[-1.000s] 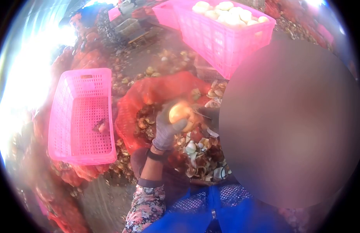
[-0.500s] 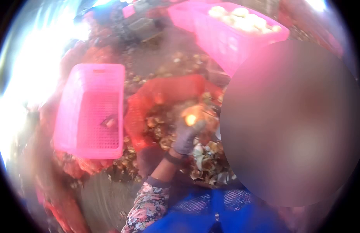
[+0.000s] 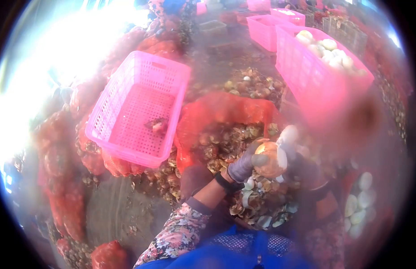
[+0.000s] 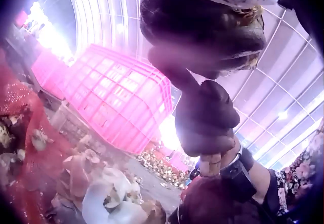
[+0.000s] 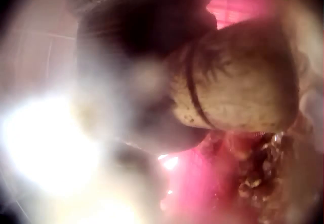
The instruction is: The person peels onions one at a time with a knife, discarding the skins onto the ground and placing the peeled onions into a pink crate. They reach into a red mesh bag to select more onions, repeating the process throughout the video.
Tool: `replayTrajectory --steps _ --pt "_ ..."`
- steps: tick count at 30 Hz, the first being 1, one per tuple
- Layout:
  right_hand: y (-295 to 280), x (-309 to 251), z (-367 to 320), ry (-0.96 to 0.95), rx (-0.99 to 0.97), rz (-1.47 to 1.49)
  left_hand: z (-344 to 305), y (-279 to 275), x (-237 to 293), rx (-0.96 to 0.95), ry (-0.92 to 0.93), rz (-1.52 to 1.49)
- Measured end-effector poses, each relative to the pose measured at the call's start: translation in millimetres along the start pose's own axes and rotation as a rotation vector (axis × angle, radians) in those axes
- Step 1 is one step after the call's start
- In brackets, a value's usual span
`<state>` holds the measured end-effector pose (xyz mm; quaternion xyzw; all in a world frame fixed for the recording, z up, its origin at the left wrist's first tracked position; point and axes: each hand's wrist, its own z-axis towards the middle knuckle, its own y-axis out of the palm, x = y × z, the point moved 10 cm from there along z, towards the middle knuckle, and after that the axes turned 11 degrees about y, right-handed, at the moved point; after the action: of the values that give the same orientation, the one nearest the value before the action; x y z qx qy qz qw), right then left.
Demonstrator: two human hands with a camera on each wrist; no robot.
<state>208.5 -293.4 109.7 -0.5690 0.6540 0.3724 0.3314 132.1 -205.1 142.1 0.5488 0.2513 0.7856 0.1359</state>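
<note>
My gloved left hand [image 3: 244, 168] grips a brown-skinned onion [image 3: 269, 163], its thumb across the front. Pale peel [image 3: 282, 158] stands away from the onion's right side. Close against that side is my gloved right hand [image 3: 305, 168], hazy in the head view. In the left wrist view the right hand [image 4: 207, 117] has curled fingers just below the shaded onion. A wooden-looking handle [image 5: 238, 77] with a dark ring sticks out of the right fist in the right wrist view; whatever it belongs to is hidden.
An almost bare pink basket [image 3: 143, 119] stands at left. A tall pink crate [image 3: 304, 78] of peeled white onions is at back right. A red mesh sack [image 3: 226, 105] of onions lies open ahead, with peel scraps [image 3: 262, 201] below the hands. More white onions [image 3: 360, 201] sit at right.
The view has swung, so baskets and sack shift right in the picture. The grey blur at right has thinned, showing the right hand. The left hand still holds the onion.
</note>
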Motion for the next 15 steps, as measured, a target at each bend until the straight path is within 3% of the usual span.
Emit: replayTrajectory --steps 4,5,7,9,12,13,14,15 --pt "-22.6 -38.4 -29.0 -0.268 0.31 0.254 -1.0 -0.3 -2.0 0.025 -0.031 -0.138" --pt "-29.0 -31.1 -28.9 -0.245 0.348 0.214 0.3 5.5 3.7 0.031 -0.021 -0.151" --pt "-38.0 -35.5 -29.3 -0.548 0.55 0.012 -0.9 15.5 4.0 -0.038 -0.057 -0.096" --pt "-37.9 -25.9 -29.9 -0.573 0.642 0.045 -7.7 18.7 6.3 -0.046 -0.093 0.027" --pt "-24.5 -23.9 -32.4 -0.334 0.526 0.376 -0.8 40.5 12.9 -0.231 -0.028 -0.067" --pt "-40.0 -2.8 -18.0 -0.412 0.507 0.602 0.8 25.0 8.3 -0.103 -0.047 -0.006" --pt "-23.9 -14.9 -23.9 -0.415 0.344 0.694 5.9 17.6 8.8 -0.089 0.024 0.069" --pt "-16.8 -20.2 -30.5 -0.412 0.39 0.751 12.8 6.6 3.0 -0.072 0.094 0.144"
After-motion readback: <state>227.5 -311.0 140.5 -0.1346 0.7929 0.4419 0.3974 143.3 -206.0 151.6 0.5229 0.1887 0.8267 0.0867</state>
